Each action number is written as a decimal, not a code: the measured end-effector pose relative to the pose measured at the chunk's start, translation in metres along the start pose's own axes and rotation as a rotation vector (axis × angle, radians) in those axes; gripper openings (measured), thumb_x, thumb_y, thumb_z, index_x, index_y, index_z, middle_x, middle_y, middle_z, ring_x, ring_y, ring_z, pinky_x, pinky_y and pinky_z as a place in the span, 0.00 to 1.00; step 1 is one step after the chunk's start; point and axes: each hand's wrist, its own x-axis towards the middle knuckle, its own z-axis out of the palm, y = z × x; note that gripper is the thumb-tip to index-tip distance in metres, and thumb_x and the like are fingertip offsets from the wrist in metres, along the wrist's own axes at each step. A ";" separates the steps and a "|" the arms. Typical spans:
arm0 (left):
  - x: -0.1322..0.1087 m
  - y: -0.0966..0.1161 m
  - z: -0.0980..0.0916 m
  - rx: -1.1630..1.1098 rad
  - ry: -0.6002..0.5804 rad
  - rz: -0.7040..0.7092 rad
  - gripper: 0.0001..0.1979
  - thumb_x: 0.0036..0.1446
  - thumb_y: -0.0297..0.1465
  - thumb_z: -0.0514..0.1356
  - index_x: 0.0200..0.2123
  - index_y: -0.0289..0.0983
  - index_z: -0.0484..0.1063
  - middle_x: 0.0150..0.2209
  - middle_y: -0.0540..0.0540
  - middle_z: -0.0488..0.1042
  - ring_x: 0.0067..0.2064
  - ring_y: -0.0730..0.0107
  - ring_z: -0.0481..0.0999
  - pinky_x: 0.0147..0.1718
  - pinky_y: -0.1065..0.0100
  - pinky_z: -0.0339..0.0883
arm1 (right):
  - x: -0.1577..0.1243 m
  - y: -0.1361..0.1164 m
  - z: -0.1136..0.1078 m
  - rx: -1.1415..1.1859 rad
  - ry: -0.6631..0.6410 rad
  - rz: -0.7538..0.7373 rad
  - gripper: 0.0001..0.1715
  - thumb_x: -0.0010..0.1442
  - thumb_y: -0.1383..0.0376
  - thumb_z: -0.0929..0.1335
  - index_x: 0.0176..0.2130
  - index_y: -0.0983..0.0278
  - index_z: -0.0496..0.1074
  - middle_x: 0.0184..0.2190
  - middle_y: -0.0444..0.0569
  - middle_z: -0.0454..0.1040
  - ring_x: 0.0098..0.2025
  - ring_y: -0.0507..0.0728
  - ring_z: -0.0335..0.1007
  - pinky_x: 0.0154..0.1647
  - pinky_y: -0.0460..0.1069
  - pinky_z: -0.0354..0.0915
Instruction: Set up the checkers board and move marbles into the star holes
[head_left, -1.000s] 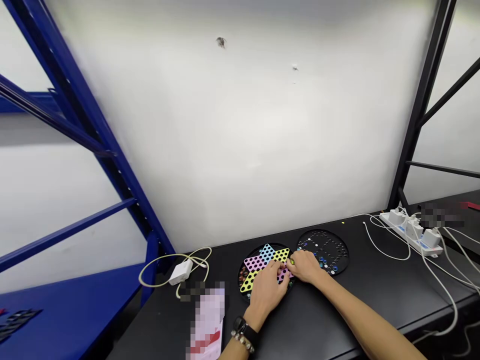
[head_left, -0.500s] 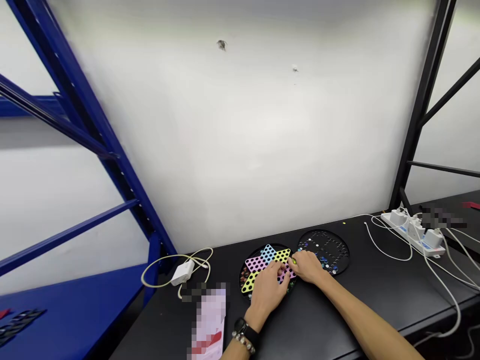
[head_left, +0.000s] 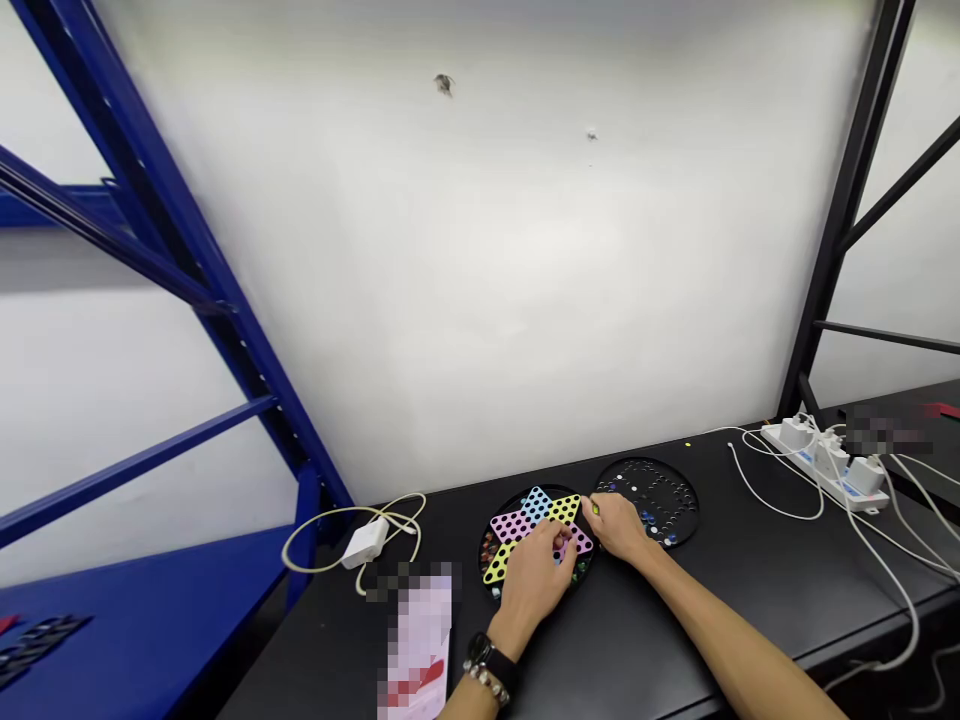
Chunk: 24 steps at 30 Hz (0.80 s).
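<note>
A round Chinese checkers board (head_left: 498, 526) with a black rim bears a star of blue, yellow and pink points full of holes; small coloured pieces lie about its edge. My left hand (head_left: 536, 572) is over the board's lower right part, its fingers curled toward the thumb; what they hold, if anything, is hidden. Just off the board's right edge, my right hand (head_left: 619, 528) has thumb and fingers pinched together, with a small yellow-green piece (head_left: 595, 508) at the fingertips. Behind it lies a second round black tray (head_left: 694, 500) with scattered white and blue pieces, partly covered by that hand.
To the left are a white power adapter (head_left: 365, 542) with a looped cable and a blurred phone-like slab (head_left: 424, 640). A white power strip (head_left: 825, 465) with plugs and trailing cords lies right. A blue rack post (head_left: 247, 360) borders the black tabletop (head_left: 615, 640).
My right hand has shifted slightly right and away from the board, the yellow-green piece moving with it. More of the star's right points shows. The left hand is nearly still.
</note>
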 end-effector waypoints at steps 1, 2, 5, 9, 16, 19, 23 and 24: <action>0.000 -0.001 0.000 0.001 0.002 0.003 0.07 0.61 0.30 0.55 0.35 0.40 0.73 0.35 0.49 0.75 0.37 0.68 0.74 0.37 0.69 0.61 | 0.002 0.002 -0.001 0.033 0.023 0.022 0.30 0.72 0.56 0.53 0.29 0.62 0.73 0.29 0.49 0.78 0.31 0.54 0.72 0.31 0.47 0.53; 0.000 -0.001 0.000 0.002 0.005 0.004 0.07 0.61 0.30 0.55 0.35 0.40 0.73 0.35 0.50 0.75 0.37 0.69 0.74 0.37 0.69 0.61 | 0.003 0.006 -0.003 0.063 0.051 0.046 0.32 0.72 0.56 0.51 0.29 0.62 0.72 0.28 0.49 0.77 0.30 0.53 0.71 0.31 0.47 0.53; -0.001 -0.001 -0.001 0.027 0.015 0.022 0.07 0.62 0.31 0.55 0.37 0.40 0.73 0.36 0.49 0.75 0.37 0.68 0.74 0.37 0.69 0.62 | 0.007 0.021 -0.013 0.110 0.132 0.135 0.33 0.73 0.55 0.49 0.29 0.62 0.71 0.26 0.48 0.75 0.30 0.54 0.69 0.30 0.47 0.52; -0.004 0.007 0.000 0.137 -0.018 0.222 0.08 0.62 0.32 0.56 0.43 0.41 0.73 0.41 0.47 0.75 0.40 0.64 0.74 0.40 0.65 0.63 | 0.007 0.050 -0.024 0.040 0.136 0.252 0.28 0.72 0.54 0.53 0.30 0.62 0.70 0.31 0.49 0.75 0.34 0.55 0.71 0.31 0.47 0.52; -0.009 0.017 0.010 0.274 -0.201 0.388 0.06 0.63 0.31 0.57 0.43 0.42 0.73 0.43 0.48 0.73 0.41 0.65 0.75 0.39 0.66 0.64 | 0.003 0.072 -0.022 -0.028 0.076 0.276 0.16 0.68 0.56 0.60 0.46 0.62 0.70 0.46 0.54 0.70 0.46 0.60 0.69 0.39 0.50 0.58; -0.012 0.014 0.011 0.240 -0.234 0.378 0.06 0.65 0.34 0.57 0.41 0.41 0.72 0.42 0.48 0.73 0.40 0.65 0.75 0.38 0.66 0.64 | 0.004 0.067 -0.023 0.057 0.157 0.254 0.16 0.66 0.56 0.61 0.45 0.61 0.71 0.45 0.53 0.70 0.47 0.60 0.68 0.42 0.50 0.59; -0.007 0.015 0.008 0.137 -0.171 0.317 0.07 0.67 0.36 0.56 0.41 0.41 0.72 0.40 0.50 0.73 0.38 0.68 0.75 0.38 0.68 0.65 | 0.007 0.058 -0.023 0.326 0.166 0.122 0.16 0.64 0.55 0.62 0.34 0.61 0.72 0.34 0.47 0.73 0.37 0.55 0.69 0.37 0.48 0.60; -0.003 0.017 0.007 0.141 -0.142 0.305 0.07 0.67 0.34 0.55 0.42 0.41 0.71 0.40 0.50 0.74 0.39 0.68 0.75 0.38 0.68 0.65 | 0.008 0.056 -0.022 0.400 0.133 0.072 0.17 0.64 0.54 0.62 0.31 0.61 0.71 0.30 0.46 0.73 0.33 0.54 0.68 0.35 0.47 0.60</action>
